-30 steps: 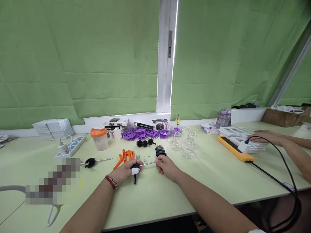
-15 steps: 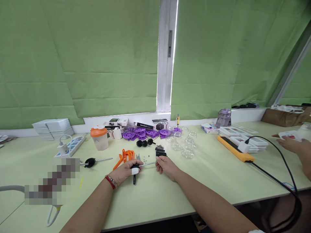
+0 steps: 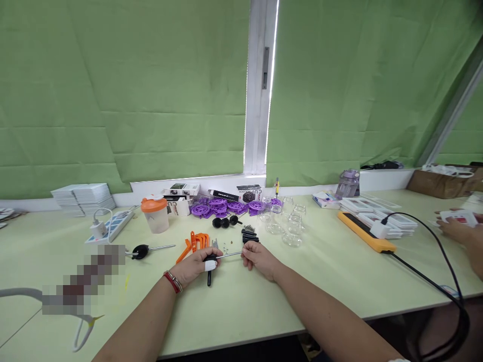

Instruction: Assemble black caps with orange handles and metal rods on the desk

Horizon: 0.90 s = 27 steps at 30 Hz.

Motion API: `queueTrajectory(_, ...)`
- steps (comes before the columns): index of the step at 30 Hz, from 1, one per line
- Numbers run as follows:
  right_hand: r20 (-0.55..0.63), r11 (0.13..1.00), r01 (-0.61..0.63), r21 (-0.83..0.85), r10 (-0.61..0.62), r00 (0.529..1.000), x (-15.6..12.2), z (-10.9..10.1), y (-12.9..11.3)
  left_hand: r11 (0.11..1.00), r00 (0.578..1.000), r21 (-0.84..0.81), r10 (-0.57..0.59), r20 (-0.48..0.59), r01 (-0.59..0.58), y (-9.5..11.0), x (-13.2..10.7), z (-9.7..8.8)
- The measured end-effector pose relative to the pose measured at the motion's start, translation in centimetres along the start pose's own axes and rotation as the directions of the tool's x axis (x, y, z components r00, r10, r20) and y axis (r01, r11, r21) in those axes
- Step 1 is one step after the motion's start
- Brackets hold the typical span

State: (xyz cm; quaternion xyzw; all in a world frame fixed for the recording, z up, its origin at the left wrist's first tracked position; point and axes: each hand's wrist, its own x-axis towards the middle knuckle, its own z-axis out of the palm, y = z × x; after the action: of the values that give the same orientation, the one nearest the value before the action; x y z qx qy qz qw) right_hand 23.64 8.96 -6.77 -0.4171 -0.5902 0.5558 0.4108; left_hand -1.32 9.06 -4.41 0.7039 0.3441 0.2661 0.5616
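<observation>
Little has shifted at twelve o'clock, where my left hand (image 3: 193, 267) grips the black part (image 3: 210, 258) and my right hand (image 3: 261, 258) pinches the rod (image 3: 229, 255), so my work looks unadvanced; only a co-worker's hand (image 3: 458, 233), at two o'clock, has moved away from the stack (image 3: 403, 225).

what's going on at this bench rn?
One person is working barehanded: the left hand grips a black part at one end of a thin metal rod, and the right hand pinches the other end. Just beyond the hands lie orange parts and black pieces, with purple parts and clear jars farther back. At the far right, a co-worker's hand holds a white item.
</observation>
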Motion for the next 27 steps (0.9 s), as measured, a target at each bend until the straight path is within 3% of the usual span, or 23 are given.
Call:
queueTrajectory(16, -0.037, 1.000, -0.008, -0.016, 0.007, 0.999, 0.14, 0.14, 0.14, 0.999, 1.000, -0.034, 0.004, 0.000, -0.004, 0.21, -0.03, 0.12)
queueTrajectory(27, 0.012, 1.000, 0.013, 0.020, -0.013, 1.000, -0.18, -0.08, -0.07, 1.000, 1.000, -0.010, -0.006, -0.003, 0.006, 0.27, -0.08, 0.09)
